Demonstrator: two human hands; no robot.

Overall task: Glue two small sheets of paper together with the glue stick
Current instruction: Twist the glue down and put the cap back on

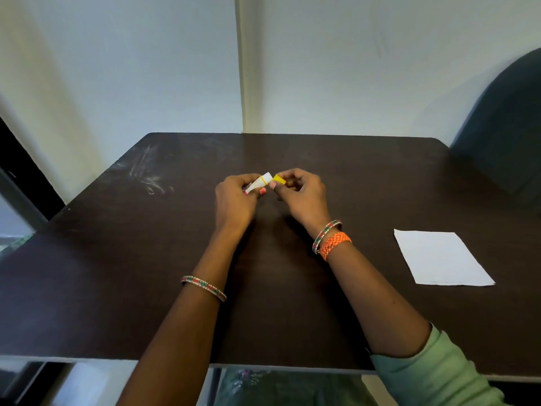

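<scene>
The small white glue stick tube (261,181) is gripped above the dark brown worktop (146,259) by the curled fingers of the left hand (234,197), while its yellow plastic cap (279,180) is pinched by the right hand (301,194). Uncapping is judged in hand. Far right lies white paper (442,259), seemingly one sheet; next, glue must be brought there.

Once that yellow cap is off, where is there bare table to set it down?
Bare table lies left of the left hand, and between the right hand and the paper. The only crowded spot is around the glue stick and cap.
</scene>
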